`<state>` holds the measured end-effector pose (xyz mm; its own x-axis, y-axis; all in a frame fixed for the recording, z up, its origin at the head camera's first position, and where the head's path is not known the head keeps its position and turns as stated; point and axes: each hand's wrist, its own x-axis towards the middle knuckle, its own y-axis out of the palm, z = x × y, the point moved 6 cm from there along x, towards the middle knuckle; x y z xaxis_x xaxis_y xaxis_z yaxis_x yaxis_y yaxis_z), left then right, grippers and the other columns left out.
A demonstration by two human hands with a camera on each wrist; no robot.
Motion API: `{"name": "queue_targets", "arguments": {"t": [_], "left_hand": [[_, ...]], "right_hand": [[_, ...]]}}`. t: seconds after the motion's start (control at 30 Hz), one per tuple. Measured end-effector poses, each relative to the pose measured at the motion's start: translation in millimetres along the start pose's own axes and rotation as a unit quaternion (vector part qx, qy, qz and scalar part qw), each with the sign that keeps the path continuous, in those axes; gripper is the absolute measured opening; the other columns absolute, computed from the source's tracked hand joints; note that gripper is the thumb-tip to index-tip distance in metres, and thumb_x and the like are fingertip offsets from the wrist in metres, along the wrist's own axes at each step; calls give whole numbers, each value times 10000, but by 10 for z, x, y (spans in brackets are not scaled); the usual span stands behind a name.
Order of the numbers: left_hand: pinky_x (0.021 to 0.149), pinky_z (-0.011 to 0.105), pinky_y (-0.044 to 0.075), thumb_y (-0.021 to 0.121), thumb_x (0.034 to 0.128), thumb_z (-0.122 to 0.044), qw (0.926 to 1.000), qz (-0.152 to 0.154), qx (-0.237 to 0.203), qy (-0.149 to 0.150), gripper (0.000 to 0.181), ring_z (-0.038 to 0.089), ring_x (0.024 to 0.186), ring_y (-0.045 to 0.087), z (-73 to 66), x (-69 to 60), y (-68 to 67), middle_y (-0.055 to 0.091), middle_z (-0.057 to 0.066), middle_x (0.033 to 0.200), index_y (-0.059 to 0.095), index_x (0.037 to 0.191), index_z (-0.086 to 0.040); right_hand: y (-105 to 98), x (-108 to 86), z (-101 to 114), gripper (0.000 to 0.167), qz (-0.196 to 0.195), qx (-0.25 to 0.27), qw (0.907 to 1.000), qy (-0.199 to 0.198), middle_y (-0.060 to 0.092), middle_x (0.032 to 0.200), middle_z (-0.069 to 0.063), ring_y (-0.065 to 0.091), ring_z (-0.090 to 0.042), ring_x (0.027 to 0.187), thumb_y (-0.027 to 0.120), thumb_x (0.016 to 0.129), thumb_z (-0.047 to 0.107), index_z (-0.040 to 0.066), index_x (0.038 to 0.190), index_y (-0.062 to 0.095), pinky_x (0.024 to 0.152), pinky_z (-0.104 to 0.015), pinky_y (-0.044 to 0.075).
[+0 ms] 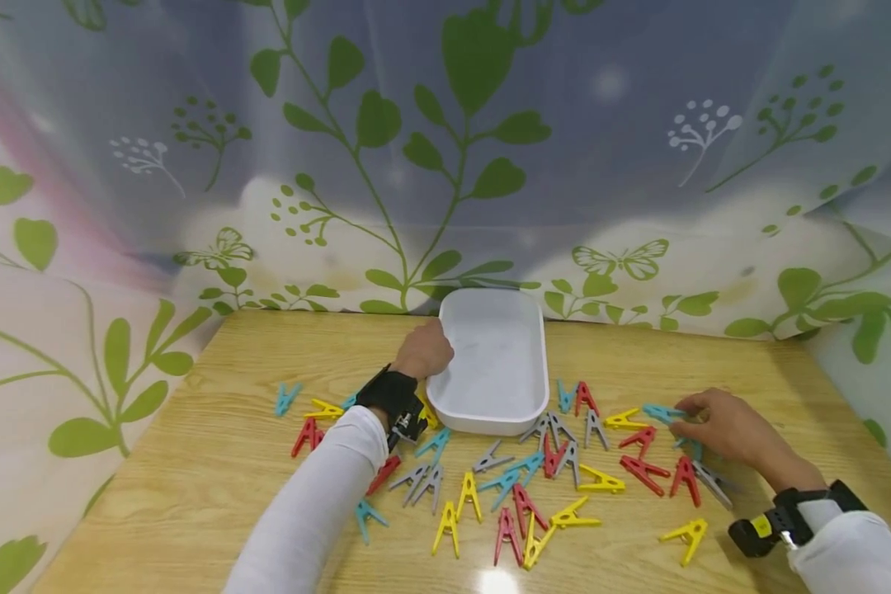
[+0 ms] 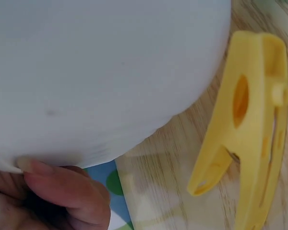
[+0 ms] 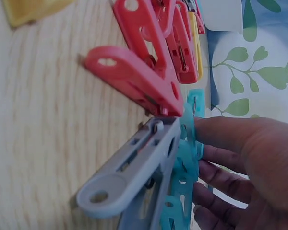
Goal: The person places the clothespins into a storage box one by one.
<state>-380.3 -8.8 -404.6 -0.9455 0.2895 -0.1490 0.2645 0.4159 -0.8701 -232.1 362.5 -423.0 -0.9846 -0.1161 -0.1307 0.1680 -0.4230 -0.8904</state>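
A white rectangular tub [image 1: 490, 363] stands near the back edge of the table. My left hand [image 1: 425, 351] grips its left rim, with thumb and finger pinching the edge of the tub [image 2: 96, 72] in the left wrist view. At the right, my right hand [image 1: 731, 429] has its thumb and fingers at a blue clothespin [image 1: 662, 412]; the right wrist view shows the hand [image 3: 259, 167] touching blue clothespins [image 3: 185, 163], beside a grey clothespin [image 3: 125, 167] and a red one [image 3: 134, 79]. Whether it pinches one firmly is hard to tell.
Red, yellow, grey and blue clothespins lie scattered over the wooden table [image 1: 193, 495], mostly in front of the tub and to its right. A yellow clothespin [image 2: 245, 120] lies close beside the tub. A patterned cloth [image 1: 416, 165] hangs behind the table.
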Motion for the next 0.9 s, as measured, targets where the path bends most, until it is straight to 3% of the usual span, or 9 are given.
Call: {"name": "queue_targets", "arguments": {"t": [0.17,0.33,0.47,0.57,0.8,0.9], "left_hand": [[717,374,488,422,989,-91,9999,44,-120,-78,464,326,914,608,42,9,3,554,254,1163,330,1408,86],[718,371,490,423,988,-85,9998,13,-151,-127,461,323,933,609,62,0,-27,548,252,1190,334,1410,80],[742,383,493,427,987,-79,9999,17,-79,-106,463,335,954,607,59,-14,-35,551,253,1189,334,1411,82],[769,391,493,436,984,-77,9999,27,-69,-107,461,341,978,603,45,-24,-28,552,250,1194,342,1407,82],[743,381,497,459,984,-83,10000,4,73,-40,425,324,916,616,-3,-16,6,581,228,1116,390,1372,78],[708,367,495,471,981,-95,9999,5,162,-59,422,310,877,619,-9,-7,23,590,216,1089,402,1362,72]], "right_hand": [[8,26,30,476,-44,101,9999,53,643,984,-175,619,-342,878,661,901,304,-103,1141,610,652,-428,502],[-23,95,185,537,-458,371,9982,61,583,1118,-248,591,-386,948,586,948,390,-82,1203,584,644,-418,502],[-73,200,482,549,-896,467,9948,-129,528,1199,-269,571,-348,922,565,955,421,-52,1232,585,623,-394,477],[-85,292,770,536,-1081,573,9919,-347,558,1144,-224,562,-283,836,569,950,431,-25,1230,596,570,-354,445],[-25,528,1362,480,-1091,858,9870,-815,579,914,-107,521,-201,665,600,935,418,37,1228,610,527,-340,419],[39,623,1551,444,-1115,744,9861,-987,574,931,-98,508,-182,623,616,932,390,53,1221,623,540,-338,409]]}}
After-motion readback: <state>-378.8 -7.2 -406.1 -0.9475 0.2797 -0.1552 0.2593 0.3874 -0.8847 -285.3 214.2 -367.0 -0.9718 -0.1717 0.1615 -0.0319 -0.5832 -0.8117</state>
